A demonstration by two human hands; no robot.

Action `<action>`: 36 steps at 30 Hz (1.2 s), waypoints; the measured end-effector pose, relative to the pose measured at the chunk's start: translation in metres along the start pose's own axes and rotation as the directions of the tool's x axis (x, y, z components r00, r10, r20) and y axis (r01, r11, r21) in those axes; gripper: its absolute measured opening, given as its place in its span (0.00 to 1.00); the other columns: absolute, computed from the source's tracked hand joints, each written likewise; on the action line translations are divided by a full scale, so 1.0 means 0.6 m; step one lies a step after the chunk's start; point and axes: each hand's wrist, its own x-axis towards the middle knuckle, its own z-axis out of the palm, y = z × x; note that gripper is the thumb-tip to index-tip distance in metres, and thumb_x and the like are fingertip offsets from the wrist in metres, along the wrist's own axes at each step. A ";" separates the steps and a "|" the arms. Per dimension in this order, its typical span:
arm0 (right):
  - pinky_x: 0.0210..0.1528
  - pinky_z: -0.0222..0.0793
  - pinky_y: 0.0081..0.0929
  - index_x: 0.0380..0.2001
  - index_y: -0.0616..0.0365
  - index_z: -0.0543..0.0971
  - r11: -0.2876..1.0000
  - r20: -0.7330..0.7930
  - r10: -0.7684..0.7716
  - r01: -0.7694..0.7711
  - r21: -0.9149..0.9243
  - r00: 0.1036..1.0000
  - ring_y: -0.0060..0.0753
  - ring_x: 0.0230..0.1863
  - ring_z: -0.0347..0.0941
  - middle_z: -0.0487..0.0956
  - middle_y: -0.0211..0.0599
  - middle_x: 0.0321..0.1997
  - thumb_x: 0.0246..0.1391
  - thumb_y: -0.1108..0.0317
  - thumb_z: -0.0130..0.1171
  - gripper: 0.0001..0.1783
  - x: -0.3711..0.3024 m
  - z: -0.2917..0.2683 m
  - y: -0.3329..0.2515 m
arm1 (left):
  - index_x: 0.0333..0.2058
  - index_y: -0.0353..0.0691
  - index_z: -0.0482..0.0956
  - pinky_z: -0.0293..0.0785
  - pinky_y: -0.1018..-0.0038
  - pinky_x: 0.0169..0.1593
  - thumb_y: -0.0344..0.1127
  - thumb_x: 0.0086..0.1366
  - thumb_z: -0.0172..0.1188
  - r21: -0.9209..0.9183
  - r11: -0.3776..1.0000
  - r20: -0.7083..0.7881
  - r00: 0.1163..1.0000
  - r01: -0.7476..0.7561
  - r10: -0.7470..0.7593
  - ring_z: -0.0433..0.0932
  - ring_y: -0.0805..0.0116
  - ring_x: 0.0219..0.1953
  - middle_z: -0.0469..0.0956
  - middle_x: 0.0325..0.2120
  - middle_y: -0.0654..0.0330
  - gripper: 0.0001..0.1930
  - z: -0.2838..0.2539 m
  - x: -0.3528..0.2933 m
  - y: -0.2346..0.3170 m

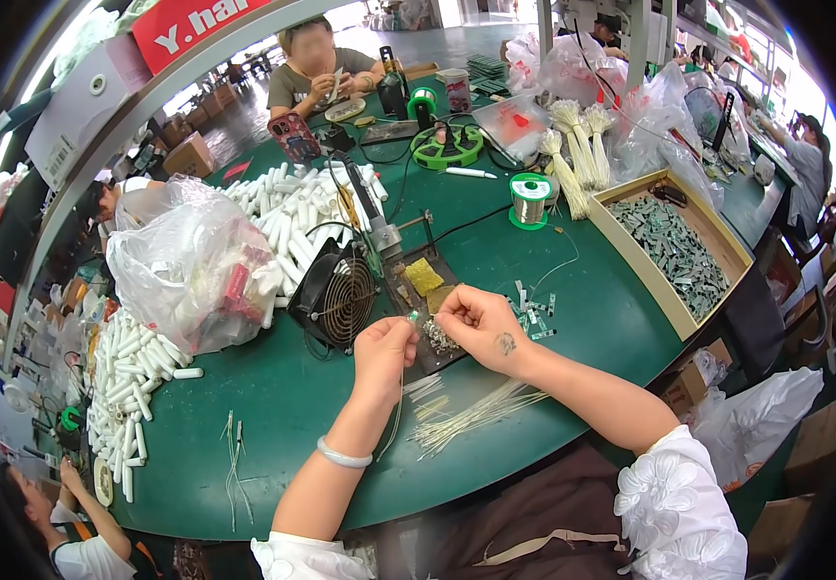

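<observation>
A left hand (384, 350) and right hand (481, 331) work close together over a green table (312, 459).
The left thumb and finger pinch a small circuit board (414, 316), just left of the right fingertips; a thin wire (398, 422) hangs below that hand. The right hand's fingertips are drawn together, but whether they grip anything cannot be told. A black fan (345, 302) stands left of the hands, a yellow sponge (424, 275) lies beyond them, and pale wires (481, 416) lie nearer the person.
</observation>
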 end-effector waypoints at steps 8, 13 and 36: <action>0.21 0.57 0.13 0.25 0.63 0.73 0.998 0.042 -0.027 0.030 -0.061 0.999 0.09 0.21 0.60 0.68 0.21 0.19 0.52 0.72 0.59 0.07 -0.001 -0.004 -0.001 | 0.27 0.36 0.75 0.60 0.84 0.20 0.27 0.56 0.56 0.114 0.989 0.013 0.995 -0.098 0.097 0.67 0.81 0.16 0.74 0.19 0.65 0.02 0.008 -0.009 -0.004; 0.22 0.59 0.14 0.25 0.64 0.74 0.995 0.064 -0.053 0.058 -0.081 0.997 0.11 0.21 0.62 0.69 0.23 0.19 0.51 0.72 0.59 0.07 0.001 -0.004 0.000 | 0.28 0.35 0.76 0.61 0.86 0.20 0.27 0.56 0.57 0.135 0.975 0.020 0.984 -0.179 0.178 0.68 0.81 0.17 0.76 0.20 0.64 0.02 0.015 -0.011 -0.003; 0.23 0.57 0.12 0.26 0.62 0.73 0.995 0.213 0.062 -0.045 -0.084 0.975 0.08 0.22 0.60 0.68 0.20 0.20 0.50 0.72 0.59 0.06 -0.011 -0.013 -0.019 | 0.29 0.34 0.77 0.61 0.85 0.19 0.29 0.57 0.60 0.260 0.964 0.091 0.993 0.051 -0.077 0.68 0.82 0.16 0.77 0.21 0.61 0.05 -0.058 -0.062 0.053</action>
